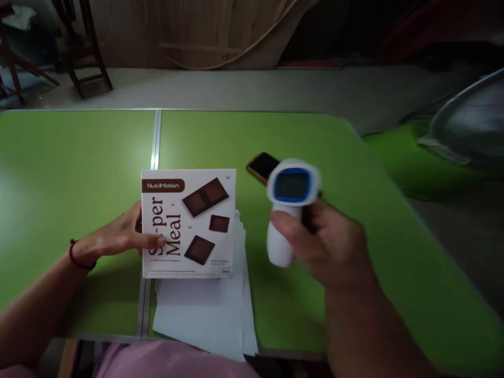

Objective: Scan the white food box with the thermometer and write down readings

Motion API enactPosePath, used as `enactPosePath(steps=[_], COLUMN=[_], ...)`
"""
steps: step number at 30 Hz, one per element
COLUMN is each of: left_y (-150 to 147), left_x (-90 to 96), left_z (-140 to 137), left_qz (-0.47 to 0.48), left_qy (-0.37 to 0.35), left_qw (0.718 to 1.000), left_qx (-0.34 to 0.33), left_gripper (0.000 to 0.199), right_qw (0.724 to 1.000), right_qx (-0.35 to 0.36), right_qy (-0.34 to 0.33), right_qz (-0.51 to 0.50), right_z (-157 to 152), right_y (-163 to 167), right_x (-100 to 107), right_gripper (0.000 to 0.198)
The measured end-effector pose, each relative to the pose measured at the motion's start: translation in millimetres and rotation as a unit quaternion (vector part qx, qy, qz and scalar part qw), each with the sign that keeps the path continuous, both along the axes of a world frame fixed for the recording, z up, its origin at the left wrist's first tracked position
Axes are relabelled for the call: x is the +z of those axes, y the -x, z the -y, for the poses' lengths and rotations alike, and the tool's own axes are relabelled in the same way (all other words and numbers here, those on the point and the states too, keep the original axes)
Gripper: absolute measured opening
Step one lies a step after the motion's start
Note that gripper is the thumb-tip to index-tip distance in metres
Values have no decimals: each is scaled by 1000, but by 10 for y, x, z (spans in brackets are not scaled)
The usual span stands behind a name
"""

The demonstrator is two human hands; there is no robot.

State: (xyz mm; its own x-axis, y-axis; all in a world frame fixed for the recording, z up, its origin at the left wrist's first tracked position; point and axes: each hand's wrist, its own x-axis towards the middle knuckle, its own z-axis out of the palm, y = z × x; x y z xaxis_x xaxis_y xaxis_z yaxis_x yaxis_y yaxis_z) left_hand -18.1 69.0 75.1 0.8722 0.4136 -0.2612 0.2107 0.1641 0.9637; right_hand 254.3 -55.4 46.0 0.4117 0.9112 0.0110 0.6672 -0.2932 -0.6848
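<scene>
My left hand point(128, 231) grips the left edge of a white box point(173, 265) printed with chocolate pieces and "NutriMotion", its thumb lying on the front face. The box is held upright above a pile of white paper point(200, 310). Wrapped round the handle of a white infrared thermometer point(280, 236) is my right hand point(326, 241), thumb on the near side. The thermometer's blue-framed display faces me and looks dark; no reading can be made out. Behind the thermometer lies a smartphone point(262, 165), partly hidden by it.
A green table point(79, 152) with a metal seam point(156, 136) spans the view. Past its far edge stand a wooden chair point(88, 63) at the left and a leaning wooden board point(220, 31). A green object point(409, 157) sits beyond the table's right side.
</scene>
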Motion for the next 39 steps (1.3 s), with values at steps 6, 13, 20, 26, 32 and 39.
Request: enactPosePath(steps=[6, 13, 20, 26, 32, 39], left_y=[38, -3, 113, 387, 457, 333], left_x=[-8, 45, 84, -164, -338, -375], left_z=[-25, -6, -94, -377, -574, -228], left_qz=[-9, -2, 5, 45, 15, -47], left_qy=[0, -7, -131, -287, -317, -677], left_qw=[1000, 1000, 984, 909, 903, 585], left_qx=[-10, -20, 119, 298, 289, 445], left_gripper=[58, 53, 37, 73, 66, 77], right_qw=[970, 926, 932, 873, 856, 898], right_qx=[15, 70, 48, 215, 313, 295], right_qy=[177, 281, 115, -166, -130, -156], right_qz=[169, 242, 341, 405, 391, 285], right_z=[-277, -343, -228, -143, -197, -219], right_y=[-42, 203, 153, 188, 129, 59], right_x=[-183, -179, -242, -513, -547, -486], right_gripper=[44, 46, 50, 32, 39, 26])
